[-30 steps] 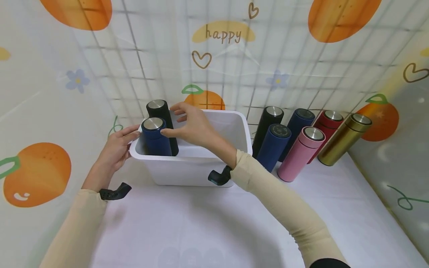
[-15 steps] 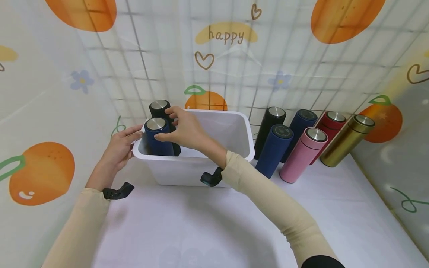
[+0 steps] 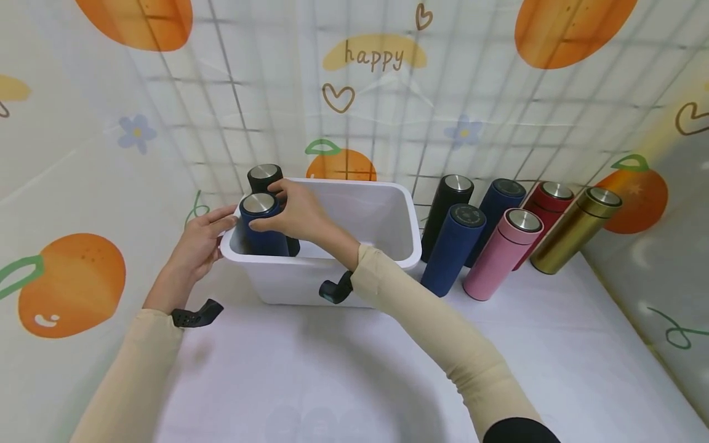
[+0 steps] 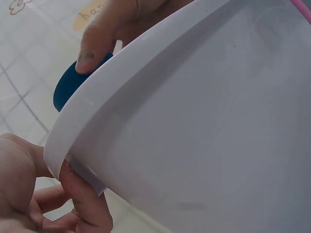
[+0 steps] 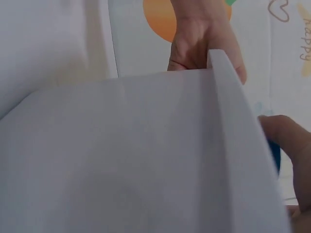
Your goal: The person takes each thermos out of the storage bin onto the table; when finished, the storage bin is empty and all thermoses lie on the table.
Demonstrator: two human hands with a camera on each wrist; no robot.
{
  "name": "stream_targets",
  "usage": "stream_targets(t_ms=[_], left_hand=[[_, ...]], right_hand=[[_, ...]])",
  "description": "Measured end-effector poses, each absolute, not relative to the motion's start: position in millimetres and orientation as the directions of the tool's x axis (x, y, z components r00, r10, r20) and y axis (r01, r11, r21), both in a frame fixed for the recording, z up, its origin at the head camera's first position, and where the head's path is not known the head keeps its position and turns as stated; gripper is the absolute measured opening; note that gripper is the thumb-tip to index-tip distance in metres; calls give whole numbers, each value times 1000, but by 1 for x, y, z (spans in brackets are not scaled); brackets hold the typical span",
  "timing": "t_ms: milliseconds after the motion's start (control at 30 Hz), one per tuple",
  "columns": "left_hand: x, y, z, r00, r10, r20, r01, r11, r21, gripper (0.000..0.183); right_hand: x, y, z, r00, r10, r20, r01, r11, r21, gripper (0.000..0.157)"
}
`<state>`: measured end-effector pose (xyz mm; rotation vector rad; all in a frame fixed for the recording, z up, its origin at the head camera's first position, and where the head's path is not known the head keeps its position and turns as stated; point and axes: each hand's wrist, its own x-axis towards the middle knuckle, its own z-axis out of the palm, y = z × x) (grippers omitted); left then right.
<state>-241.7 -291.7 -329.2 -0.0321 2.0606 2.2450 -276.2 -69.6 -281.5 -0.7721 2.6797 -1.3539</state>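
A white plastic bin (image 3: 299, 283) stands on the table. Inside its left end are a blue thermos (image 3: 259, 232) with a steel-topped lid and, behind it, a black thermos (image 3: 263, 174). My left hand (image 3: 195, 251) grips the bin's left rim; in the left wrist view the fingers lie under the rim (image 4: 87, 116). My right hand (image 3: 303, 212) is around the upper part of the blue thermos, thumb at its front and fingers at its far side, between it and the black one. In the right wrist view the bin wall hides most of that thermos.
Right of the bin stand several thermoses: a black one (image 3: 447, 212), a blue one (image 3: 453, 252), another blue one (image 3: 495, 209), a pink one (image 3: 501, 255), a red one (image 3: 548, 203) and a gold one (image 3: 576, 231). A printed curtain (image 3: 382, 123) hangs behind over a wire grid.
My right hand has moved left from beside the two thermoses in the bin to close around the blue one. My left hand stays on the rim. The view shifted slightly.
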Motion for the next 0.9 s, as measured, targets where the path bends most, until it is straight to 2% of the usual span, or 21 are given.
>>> stream_targets(t_ms=[367,900], left_hand=[[-242,-291,-329,-996,55,-76,-81,-95,992,56],[-242,-292,-330,-995,55,-83,-87,-70,994,57]], right_hand=[[-281,-76,-290,-874,-464,146,-364,426,-828,74],[-277,-74,-295,-898,-412,156,-321,369,-872,71]])
